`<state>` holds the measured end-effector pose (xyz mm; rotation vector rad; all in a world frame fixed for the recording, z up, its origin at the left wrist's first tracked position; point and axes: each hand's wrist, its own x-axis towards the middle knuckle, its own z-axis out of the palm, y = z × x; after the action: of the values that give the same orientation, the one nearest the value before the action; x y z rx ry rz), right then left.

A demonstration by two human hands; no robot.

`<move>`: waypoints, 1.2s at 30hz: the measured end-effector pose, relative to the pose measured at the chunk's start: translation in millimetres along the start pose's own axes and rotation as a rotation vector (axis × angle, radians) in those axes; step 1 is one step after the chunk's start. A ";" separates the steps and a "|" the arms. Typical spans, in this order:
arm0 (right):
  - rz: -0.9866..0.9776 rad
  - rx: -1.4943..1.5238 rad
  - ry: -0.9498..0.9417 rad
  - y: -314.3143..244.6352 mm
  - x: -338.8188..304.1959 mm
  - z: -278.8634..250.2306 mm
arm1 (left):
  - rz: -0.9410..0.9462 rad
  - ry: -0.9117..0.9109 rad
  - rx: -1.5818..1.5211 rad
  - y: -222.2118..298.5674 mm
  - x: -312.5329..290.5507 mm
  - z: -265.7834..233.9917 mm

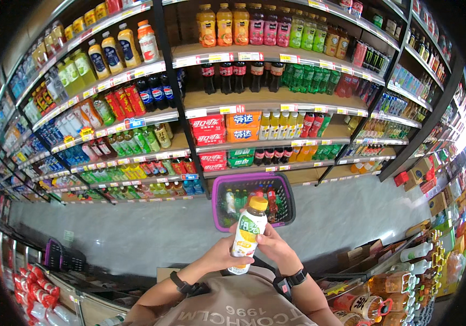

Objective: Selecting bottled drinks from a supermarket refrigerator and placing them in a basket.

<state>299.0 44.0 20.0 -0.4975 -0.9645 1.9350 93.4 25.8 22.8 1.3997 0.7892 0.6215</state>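
Observation:
Both my hands hold one juice bottle (249, 239) in front of my body, nearly upright with its yellow cap toward the shelves. It has a white label with green and yellow print. My left hand (221, 254) wraps its lower left side, and my right hand (274, 248) grips it from the right, fingers closed. Just beyond the bottle, a black shopping basket with a purple rim (216, 202) stands on the floor. Several bottles lie in it, among them green ones, a red one (271, 198) and a white-labelled one (230, 200). The held bottle hides part of the basket.
Tall drink shelves (265, 100) curve across the far side, stocked with bottles, cans and cartons. Another dark basket (64, 256) sits on the floor at left. Large oil-coloured jugs (393, 283) stand at lower right, and red-and-white packs (35, 290) at lower left. Cardboard boxes (415, 175) are at right.

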 end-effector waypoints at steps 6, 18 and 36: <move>0.082 -0.106 -0.122 -2.2 24.1 21.7 | 0.044 0.091 -0.008 -11.3 -24.3 -26.5; 0.188 -0.261 -0.082 -27.3 -1.7 8.5 | 0.036 0.105 0.035 -2.0 -24.3 -8.8; 0.172 -0.383 -0.147 -41.5 -35.0 -25.0 | -0.019 0.239 -0.248 -12.1 -8.8 5.3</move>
<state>356.1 37.4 36.1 -0.6815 -1.4413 1.9644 91.4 14.5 11.8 1.1026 0.8801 0.8522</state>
